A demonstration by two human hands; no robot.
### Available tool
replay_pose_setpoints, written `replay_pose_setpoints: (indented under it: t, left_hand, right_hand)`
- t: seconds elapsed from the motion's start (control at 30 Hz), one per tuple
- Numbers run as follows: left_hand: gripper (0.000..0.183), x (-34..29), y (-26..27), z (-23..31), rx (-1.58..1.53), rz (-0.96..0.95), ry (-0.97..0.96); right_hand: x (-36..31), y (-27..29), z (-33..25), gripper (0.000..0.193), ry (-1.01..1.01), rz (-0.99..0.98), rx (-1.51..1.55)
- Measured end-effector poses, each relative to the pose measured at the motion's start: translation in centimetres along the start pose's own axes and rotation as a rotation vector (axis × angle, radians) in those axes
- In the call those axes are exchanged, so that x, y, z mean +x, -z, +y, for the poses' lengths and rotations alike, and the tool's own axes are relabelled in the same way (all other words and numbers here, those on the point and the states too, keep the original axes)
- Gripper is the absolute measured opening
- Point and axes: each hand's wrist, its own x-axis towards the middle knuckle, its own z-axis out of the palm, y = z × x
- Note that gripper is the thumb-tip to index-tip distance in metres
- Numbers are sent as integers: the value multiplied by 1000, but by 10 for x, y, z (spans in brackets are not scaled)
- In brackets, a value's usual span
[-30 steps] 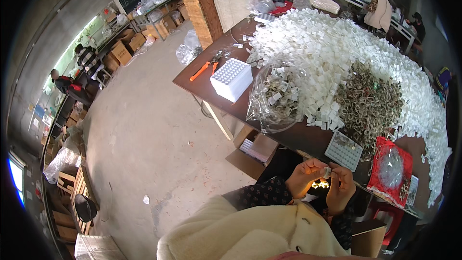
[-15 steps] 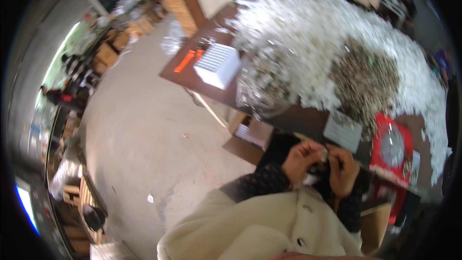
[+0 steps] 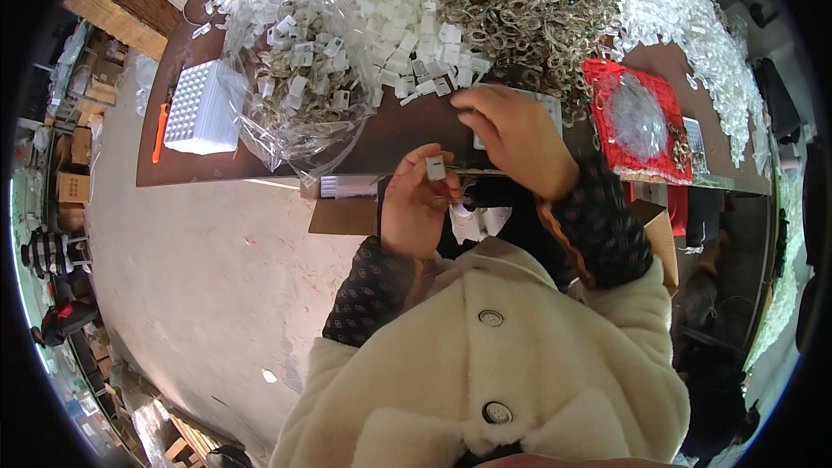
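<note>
My left hand (image 3: 414, 208) is raised at the table's front edge, its fingers closed around a small white square plastic tag (image 3: 435, 167). Something small and shiny shows low by the fingers, too small to name. Over the table, my right hand (image 3: 520, 134) stretches leftward at the near edge of a heap of white plastic tags (image 3: 407, 35); its fingers and thumb look apart, with nothing visible between them. Partly under that hand lies a flat grey-white tray (image 3: 548, 108). Beyond it spreads a pile of metallic ring-like pieces (image 3: 537, 9).
A clear plastic bag (image 3: 303, 143) of tagged pieces sits left of the heap. Beside it are a stack of white dimpled trays (image 3: 201, 108) and an orange-handled tool (image 3: 159, 134). A red package (image 3: 598, 78) with clear items lies right. An open cardboard box (image 3: 342, 218) stands below the table edge.
The view has swung right and nearer to the table. My hands, together before, are now apart: the right has moved out over the table while the left holds the tag up.
</note>
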Motion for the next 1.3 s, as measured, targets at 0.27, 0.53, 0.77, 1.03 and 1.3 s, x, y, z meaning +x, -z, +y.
replay_pose_setpoints:
  t: [0.27, 0.53, 0.77, 1.03, 1.3]
  left_hand:
    - [18, 1, 14, 14, 136, 5, -41]
    - [36, 2, 2, 9, 271, -82, -150]
    - [27, -11, -5, -17, 342, -160, -27]
    - [27, -16, -16, -36, 456, -119, 47]
    - [23, -8, -20, -38, 227, -208, 126]
  right_hand:
    - [71, -57, 27, 15, 93, -217, -380]
    - [11, 7, -12, 19, -229, -384, 538]
    - [-58, 17, -23, 13, -733, -209, 1000]
    - [-100, 17, -10, 11, -564, -48, 1027]
    - [-110, 53, 105, 19, -589, 514, -371]
